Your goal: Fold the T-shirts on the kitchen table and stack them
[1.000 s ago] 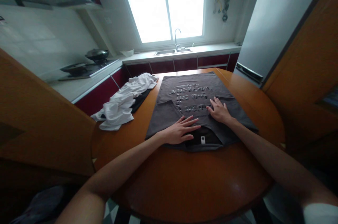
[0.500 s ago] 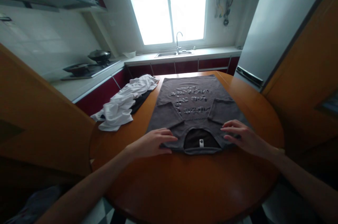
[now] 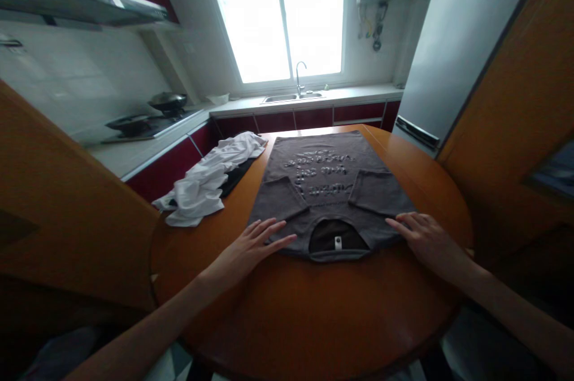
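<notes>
A dark grey T-shirt [image 3: 329, 213] lies flat on the wooden table [image 3: 314, 303], its collar toward me. Both sleeves are turned inward over the body, and raised lettering runs across its far half. A small white label shows inside the neck opening. My left hand [image 3: 260, 240], fingers spread, is at the shirt's near left corner. At the near right corner is my right hand [image 3: 424, 234], its fingers stretched out over the shirt's edge. Neither hand grips the cloth.
White crumpled clothing [image 3: 201, 180] with a dark garment [image 3: 237, 176] beneath it lies along the table's left edge. Beyond stand a counter with a sink [image 3: 291, 97] and a stove with a pan [image 3: 128, 124] and a lidded pot [image 3: 167, 100]. A fridge [image 3: 443, 52] is at right.
My left hand has spread its fingers and moved slightly left. My right hand has shifted outward to the shirt's right edge. The shirt stays folded the same way; the view tilts slightly.
</notes>
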Tool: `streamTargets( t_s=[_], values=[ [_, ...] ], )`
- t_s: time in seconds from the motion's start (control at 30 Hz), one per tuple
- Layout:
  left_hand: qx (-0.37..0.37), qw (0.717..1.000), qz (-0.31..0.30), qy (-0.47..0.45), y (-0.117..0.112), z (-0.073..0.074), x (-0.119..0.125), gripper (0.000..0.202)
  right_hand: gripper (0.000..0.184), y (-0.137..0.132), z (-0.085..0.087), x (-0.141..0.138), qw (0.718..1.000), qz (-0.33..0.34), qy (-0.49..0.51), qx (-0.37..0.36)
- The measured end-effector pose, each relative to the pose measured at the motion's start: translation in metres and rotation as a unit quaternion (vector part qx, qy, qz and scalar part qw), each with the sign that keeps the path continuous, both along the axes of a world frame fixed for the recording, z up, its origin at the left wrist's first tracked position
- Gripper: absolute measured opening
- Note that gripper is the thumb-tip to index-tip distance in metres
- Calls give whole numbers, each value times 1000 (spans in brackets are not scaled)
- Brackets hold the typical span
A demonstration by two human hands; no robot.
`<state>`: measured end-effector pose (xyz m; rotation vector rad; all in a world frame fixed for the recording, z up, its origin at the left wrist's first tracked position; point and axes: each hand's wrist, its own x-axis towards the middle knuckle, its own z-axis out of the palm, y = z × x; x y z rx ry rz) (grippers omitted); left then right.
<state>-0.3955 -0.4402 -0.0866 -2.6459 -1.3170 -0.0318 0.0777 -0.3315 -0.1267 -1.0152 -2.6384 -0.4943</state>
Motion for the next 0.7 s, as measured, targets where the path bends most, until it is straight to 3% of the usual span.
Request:
streamTargets(
  t_s=[0.13, 0.33, 0.5, 0.7],
  values=[
    [17, 998, 49, -29, 3, -12, -26, 91, 53, 13, -11, 19, 1000, -17, 20, 17],
    [-33, 994, 2, -104, 11, -30, -57, 57, 50, 34, -29, 46, 994, 63, 74, -50],
    [-83, 987, -5, -140, 10, -25, -61, 51, 50, 38, -32, 56, 981, 97, 87, -146],
    [-112, 980, 0, -164, 0, -16, -58, 50, 49, 29, -23, 57, 970, 106, 100, -192]
  ],
)
